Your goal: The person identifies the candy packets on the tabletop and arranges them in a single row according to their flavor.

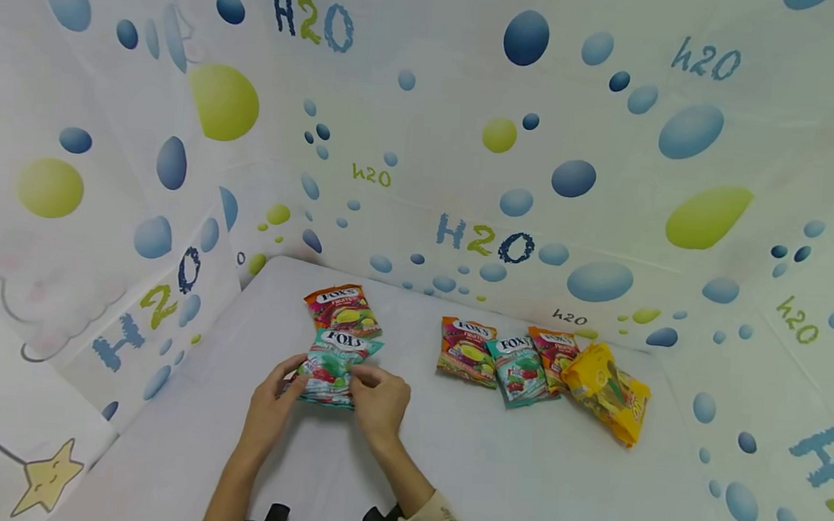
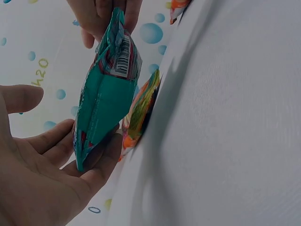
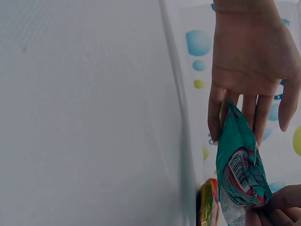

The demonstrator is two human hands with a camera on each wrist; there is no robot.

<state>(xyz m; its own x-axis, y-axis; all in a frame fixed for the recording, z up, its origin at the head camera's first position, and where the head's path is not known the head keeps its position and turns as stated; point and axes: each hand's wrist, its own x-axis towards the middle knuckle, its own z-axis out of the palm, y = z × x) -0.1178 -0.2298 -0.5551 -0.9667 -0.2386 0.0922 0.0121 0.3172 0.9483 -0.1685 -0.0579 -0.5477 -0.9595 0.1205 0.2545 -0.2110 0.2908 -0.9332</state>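
A teal FOX'S candy bag (image 1: 327,370) is held up between both hands, left of the middle in the head view. My left hand (image 1: 268,408) supports its left side. In the left wrist view, that hand's fairly straight fingers (image 2: 106,160) lie behind the bag and the thumb stands away from it. At the bag's right edge, my right hand (image 1: 383,406) pinches it between thumb and fingers. The right wrist view shows the bag's barcode side (image 3: 239,172), with the pinching fingers at the lower right. Just behind lies a red-orange FOX'S candy bag (image 1: 345,310).
To the right, another red-orange bag (image 1: 467,351), a teal bag (image 1: 521,372), a further red-orange bag (image 1: 553,352) and a yellow bag (image 1: 608,393) lie in a row, partly overlapping. White, bubble-printed sheets (image 1: 423,157) rise around the white table (image 1: 518,482).
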